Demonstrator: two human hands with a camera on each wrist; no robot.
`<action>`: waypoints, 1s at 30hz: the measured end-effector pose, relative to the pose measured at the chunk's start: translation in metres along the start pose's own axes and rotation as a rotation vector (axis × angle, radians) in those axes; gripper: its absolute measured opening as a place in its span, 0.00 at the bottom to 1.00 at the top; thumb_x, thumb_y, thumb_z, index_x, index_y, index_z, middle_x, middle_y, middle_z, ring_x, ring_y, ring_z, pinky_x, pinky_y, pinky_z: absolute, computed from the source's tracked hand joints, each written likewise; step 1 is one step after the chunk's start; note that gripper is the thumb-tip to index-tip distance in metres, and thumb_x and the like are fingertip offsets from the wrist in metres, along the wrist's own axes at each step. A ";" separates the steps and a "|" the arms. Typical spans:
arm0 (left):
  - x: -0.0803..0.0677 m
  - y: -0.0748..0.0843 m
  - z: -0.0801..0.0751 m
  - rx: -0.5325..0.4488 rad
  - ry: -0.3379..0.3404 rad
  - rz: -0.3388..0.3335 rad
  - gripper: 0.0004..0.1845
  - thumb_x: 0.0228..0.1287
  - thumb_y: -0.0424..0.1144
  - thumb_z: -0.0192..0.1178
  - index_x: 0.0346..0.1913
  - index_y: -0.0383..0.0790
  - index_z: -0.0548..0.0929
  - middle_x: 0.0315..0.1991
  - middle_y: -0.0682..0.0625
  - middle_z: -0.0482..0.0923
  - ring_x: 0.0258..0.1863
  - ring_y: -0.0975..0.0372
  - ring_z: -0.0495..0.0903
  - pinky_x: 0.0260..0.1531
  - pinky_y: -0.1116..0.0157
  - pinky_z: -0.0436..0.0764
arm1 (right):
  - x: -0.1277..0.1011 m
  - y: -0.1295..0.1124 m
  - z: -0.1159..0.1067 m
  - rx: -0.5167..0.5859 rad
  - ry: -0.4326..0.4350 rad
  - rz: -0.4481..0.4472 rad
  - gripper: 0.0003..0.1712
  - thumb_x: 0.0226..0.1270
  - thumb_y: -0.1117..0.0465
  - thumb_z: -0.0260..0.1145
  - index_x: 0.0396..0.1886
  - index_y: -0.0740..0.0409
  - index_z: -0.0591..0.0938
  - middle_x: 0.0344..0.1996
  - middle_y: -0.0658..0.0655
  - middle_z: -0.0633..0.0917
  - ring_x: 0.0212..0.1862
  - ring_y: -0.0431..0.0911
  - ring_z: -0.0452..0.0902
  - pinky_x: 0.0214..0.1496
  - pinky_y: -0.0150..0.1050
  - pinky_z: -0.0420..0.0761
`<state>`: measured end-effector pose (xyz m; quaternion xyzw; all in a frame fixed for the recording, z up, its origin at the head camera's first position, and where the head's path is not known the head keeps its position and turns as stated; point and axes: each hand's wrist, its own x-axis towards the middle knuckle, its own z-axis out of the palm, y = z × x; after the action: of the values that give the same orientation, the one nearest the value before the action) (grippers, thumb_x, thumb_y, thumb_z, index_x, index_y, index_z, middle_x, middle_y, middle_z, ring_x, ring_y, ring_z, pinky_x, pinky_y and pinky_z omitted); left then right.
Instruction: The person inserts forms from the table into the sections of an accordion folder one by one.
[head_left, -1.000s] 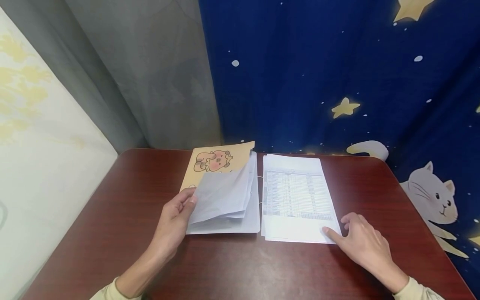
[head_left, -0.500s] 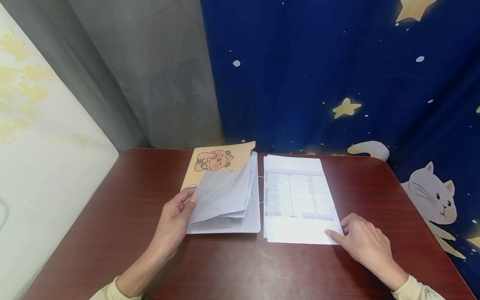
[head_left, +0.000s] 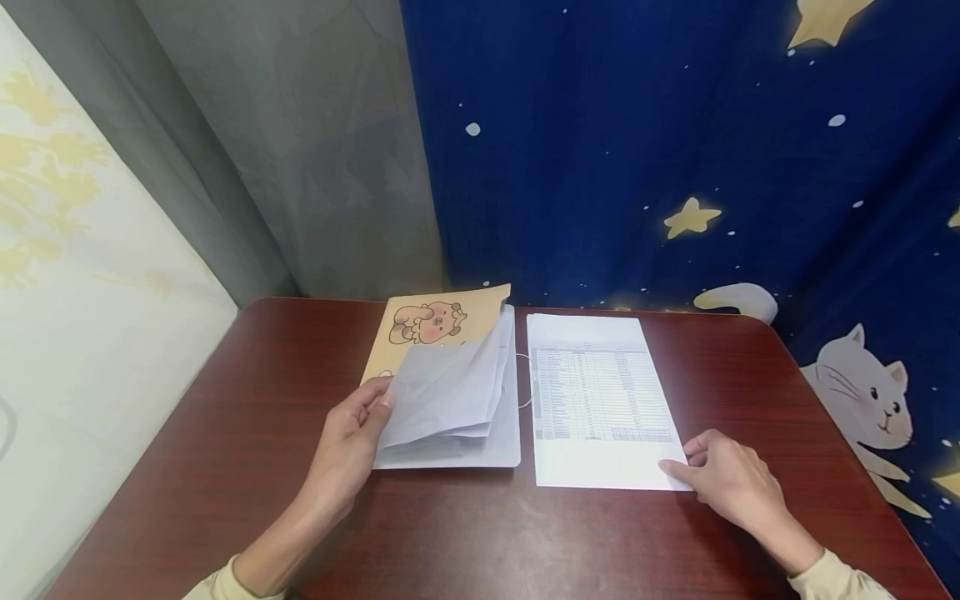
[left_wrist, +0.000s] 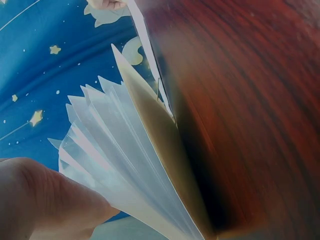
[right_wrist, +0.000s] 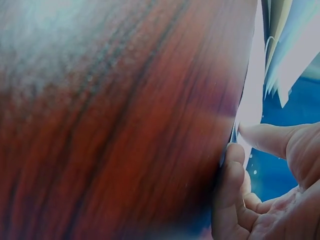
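My left hand (head_left: 348, 437) pinches the loose left edge of raised whitish pages (head_left: 446, 392) of a booklet. Its tan cover (head_left: 401, 321), printed with a cartoon animal, shows behind them. In the left wrist view the pages (left_wrist: 115, 135) fan apart in several leaves. To the right lie printed paper sheets (head_left: 603, 392) bearing a table of small text, too fine to read. My right hand (head_left: 731, 479) holds their lower right corner, thumb on top and fingers curled at the edge. A thin white curved strand (head_left: 527, 356) spans the gap between booklet and sheets.
The dark red wooden table (head_left: 450, 542) has rounded far corners. Behind it hang a grey curtain (head_left: 315, 167) and a blue one (head_left: 585, 167) with stars and a cat. A white panel (head_left: 90, 333) stands at the left.
The printed sheets have shifted slightly right and towards me, together with my right hand. Their left edges now lie more evenly. My left hand and the raised pages have stayed put.
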<state>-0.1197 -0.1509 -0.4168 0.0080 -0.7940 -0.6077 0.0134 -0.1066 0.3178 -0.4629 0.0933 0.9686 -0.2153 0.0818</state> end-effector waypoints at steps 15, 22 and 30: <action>0.002 -0.002 0.000 -0.002 0.012 -0.006 0.17 0.85 0.41 0.52 0.66 0.42 0.82 0.53 0.43 0.84 0.46 0.63 0.79 0.46 0.70 0.78 | 0.000 0.007 0.002 0.100 0.007 0.011 0.23 0.68 0.45 0.75 0.42 0.61 0.83 0.27 0.49 0.89 0.27 0.42 0.80 0.32 0.39 0.68; 0.002 -0.003 0.000 -0.003 0.010 -0.010 0.17 0.85 0.42 0.52 0.65 0.42 0.83 0.53 0.43 0.85 0.47 0.63 0.79 0.48 0.71 0.78 | -0.005 0.010 0.003 0.119 0.054 -0.023 0.17 0.71 0.47 0.73 0.37 0.57 0.84 0.21 0.46 0.87 0.25 0.41 0.80 0.30 0.36 0.65; 0.003 -0.004 0.001 -0.015 0.005 -0.012 0.16 0.84 0.41 0.52 0.63 0.42 0.83 0.50 0.43 0.86 0.44 0.63 0.82 0.46 0.70 0.81 | -0.013 0.009 0.000 0.077 0.190 -0.038 0.19 0.69 0.42 0.74 0.37 0.54 0.90 0.26 0.52 0.91 0.28 0.44 0.78 0.30 0.38 0.65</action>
<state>-0.1229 -0.1507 -0.4209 0.0140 -0.7894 -0.6136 0.0118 -0.0924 0.3245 -0.4641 0.0980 0.9646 -0.2442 -0.0183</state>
